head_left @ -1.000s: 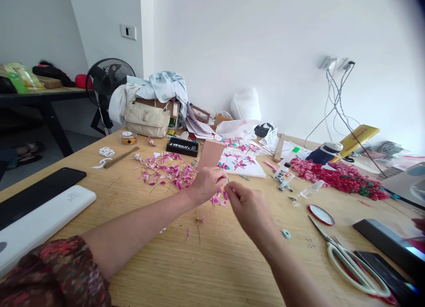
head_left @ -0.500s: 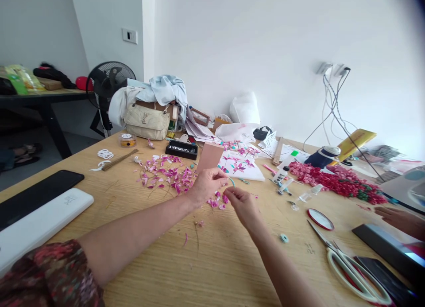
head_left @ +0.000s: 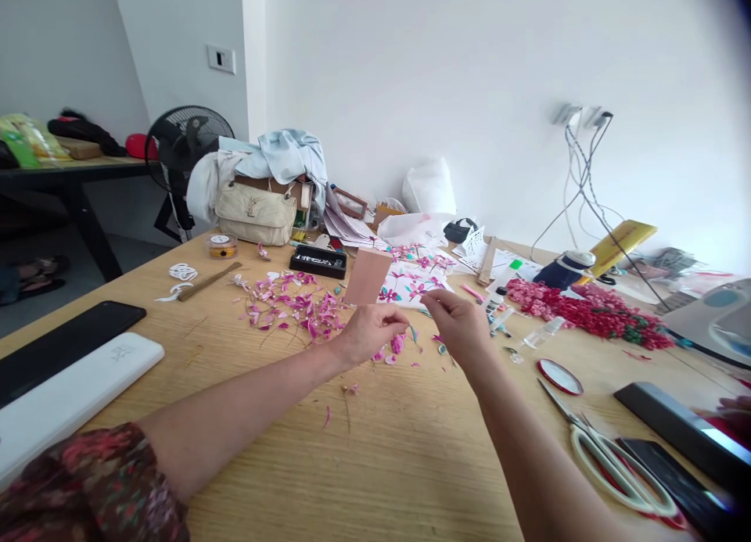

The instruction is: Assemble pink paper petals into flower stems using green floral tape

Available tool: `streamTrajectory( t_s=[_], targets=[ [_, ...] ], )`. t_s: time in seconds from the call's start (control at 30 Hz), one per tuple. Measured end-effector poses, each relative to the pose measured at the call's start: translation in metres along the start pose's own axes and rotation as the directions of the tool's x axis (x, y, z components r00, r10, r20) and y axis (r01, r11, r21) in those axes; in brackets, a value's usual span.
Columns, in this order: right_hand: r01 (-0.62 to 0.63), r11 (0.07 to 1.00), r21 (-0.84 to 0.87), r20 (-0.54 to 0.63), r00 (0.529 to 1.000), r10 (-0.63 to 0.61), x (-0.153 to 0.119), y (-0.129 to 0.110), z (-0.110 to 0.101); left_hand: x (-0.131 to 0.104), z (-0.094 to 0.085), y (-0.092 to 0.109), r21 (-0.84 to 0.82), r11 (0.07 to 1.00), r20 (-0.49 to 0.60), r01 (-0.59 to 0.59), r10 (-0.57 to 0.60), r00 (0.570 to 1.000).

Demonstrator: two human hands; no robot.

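I have my left hand point(head_left: 372, 335) pinching a thin teal strip point(head_left: 414, 335) above the table point(head_left: 411, 464) — probably near one end, so the rest stays clear. My right hand point(head_left: 462, 323) stands apart, fingers drawn together — holding what, I can't tell.

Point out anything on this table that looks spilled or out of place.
A small pink flower lies on the near side of the left hand, with a thin pink strip close by. Both look like strays, lying apart from the loose scatter of pink petals.
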State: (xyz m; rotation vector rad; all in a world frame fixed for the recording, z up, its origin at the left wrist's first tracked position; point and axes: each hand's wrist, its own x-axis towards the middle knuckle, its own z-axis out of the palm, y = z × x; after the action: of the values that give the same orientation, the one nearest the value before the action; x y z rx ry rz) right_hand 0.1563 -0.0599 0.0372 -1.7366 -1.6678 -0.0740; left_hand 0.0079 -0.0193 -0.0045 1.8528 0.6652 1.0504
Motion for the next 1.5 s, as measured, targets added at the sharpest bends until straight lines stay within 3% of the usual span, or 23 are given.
streamTrajectory(
  t_s=[0.1, 0.17, 0.33, 0.43, 0.57, 0.67, 0.73, 0.83, 0.9, 1.03, 1.13, 1.23, 1.3, 1.4, 1.5],
  targets=[
    [-0.058, 0.992, 0.11, 0.092, 0.995, 0.048, -0.003, 0.016, 0.02, 0.001, 0.0, 0.005, -0.179, 0.981, -0.04, 0.079, -0.088, 0.995],
    [-0.051, 0.992, 0.111, 0.177, 0.984, 0.031, -0.017, 0.015, 0.034, 0.002, -0.003, 0.007, -0.214, 0.974, -0.083, 0.079, -0.099, 0.992],
    [0.069, 0.995, -0.068, 0.268, 0.962, -0.049, -0.057, -0.017, 0.043, 0.003, -0.007, 0.002, -0.071, 0.994, -0.163, 0.078, -0.089, 0.983],
    [0.13, 0.969, -0.208, 0.244, 0.967, -0.077, -0.062, -0.038, 0.027, 0.003, -0.007, -0.004, 0.109, 0.993, -0.146, 0.034, -0.018, 0.989],
    [0.164, 0.957, -0.24, 0.122, 0.983, -0.138, -0.039, -0.043, -0.003, 0.001, -0.005, -0.005, 0.263, 0.96, -0.042, -0.097, 0.112, 0.993],
    [0.083, 0.986, -0.147, -0.021, 0.996, -0.087, -0.012, -0.023, -0.012, -0.001, -0.001, -0.001, 0.172, 0.983, 0.009, -0.066, 0.066, 0.998],
    [0.007, 0.999, -0.045, -0.054, 0.998, -0.009, -0.001, -0.005, -0.006, -0.001, 0.001, 0.003, 0.038, 0.999, 0.005, 0.0, -0.001, 1.0],
    [-0.089, 0.991, 0.097, 0.044, 0.995, 0.085, -0.002, 0.017, 0.017, 0.0, 0.002, 0.006, -0.134, 0.989, -0.034, 0.059, -0.064, 0.997],
    [-0.102, 0.988, 0.119, 0.134, 0.987, 0.085, -0.015, 0.021, 0.033, 0.001, 0.0, 0.006, -0.174, 0.983, -0.073, 0.062, -0.075, 0.994],
    [-0.01, 1.0, -0.014, 0.231, 0.973, 0.013, -0.052, -0.003, 0.049, 0.003, -0.004, 0.001, -0.111, 0.992, -0.143, 0.058, -0.074, 0.987],
    [0.08, 0.987, -0.14, 0.255, 0.966, -0.042, -0.065, -0.03, 0.038, 0.003, -0.006, -0.004, 0.048, 0.998, -0.142, 0.039, -0.032, 0.989],
    [0.154, 0.968, -0.197, 0.207, 0.972, -0.113, -0.055, -0.045, 0.014, 0.001, -0.006, -0.004, 0.246, 0.967, -0.084, -0.059, 0.082, 0.993],
    [0.154, 0.972, -0.179, 0.123, 0.983, -0.133, -0.038, -0.041, 0.0, -0.001, -0.005, -0.001, 0.308, 0.941, -0.016, -0.143, 0.155, 0.988],
    [0.072, 0.995, -0.062, -0.001, 0.997, -0.072, -0.011, -0.019, -0.007, -0.004, -0.001, 0.004, 0.227, 0.96, 0.052, -0.165, 0.158, 0.986],
    [-0.021, 0.994, 0.111, 0.005, 1.0, 0.021, 0.001, 0.007, 0.007, -0.004, 0.003, 0.008, 0.018, 1.0, 0.031, -0.021, 0.02, 0.999]
  ],
)
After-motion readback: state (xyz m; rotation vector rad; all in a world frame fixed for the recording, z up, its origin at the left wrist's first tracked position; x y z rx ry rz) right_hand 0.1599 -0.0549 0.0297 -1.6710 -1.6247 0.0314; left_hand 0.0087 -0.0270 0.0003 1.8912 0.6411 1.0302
